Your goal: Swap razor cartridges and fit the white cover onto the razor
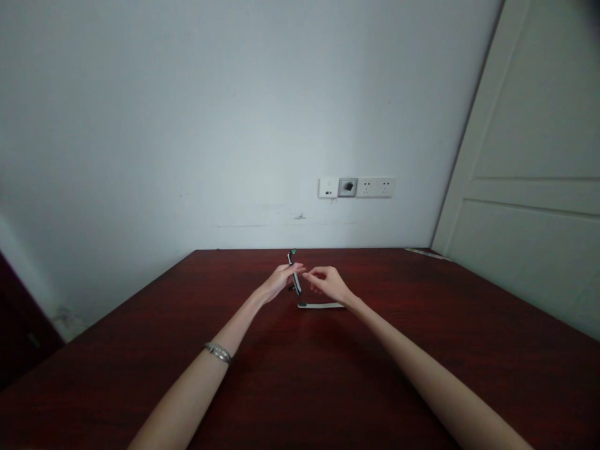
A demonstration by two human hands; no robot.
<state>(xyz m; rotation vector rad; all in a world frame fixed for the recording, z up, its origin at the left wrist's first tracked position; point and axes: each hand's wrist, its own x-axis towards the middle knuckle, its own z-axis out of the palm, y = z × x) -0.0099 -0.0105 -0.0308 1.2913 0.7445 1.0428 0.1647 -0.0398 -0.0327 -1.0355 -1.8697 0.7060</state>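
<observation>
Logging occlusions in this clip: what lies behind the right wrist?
A pale strip on the table reaches the edge of the right wrist. Whether it continues behind cannot be seen; the wrist covers that spot.

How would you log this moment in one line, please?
left hand: holds black-and-white object | right hand: beside it | pale strip: on table

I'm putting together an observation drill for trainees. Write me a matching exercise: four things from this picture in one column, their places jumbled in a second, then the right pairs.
Column one
1. Silver bracelet
2. Pale strip
3. Socket panel
4. Black-and-white object

Column two
A. Mounted on the wall
B. Held in the left hand, tilted
C. Around the left forearm
D. Lying on the tabletop, close to the right hand

Right pairs: 1-C, 2-D, 3-A, 4-B
</observation>
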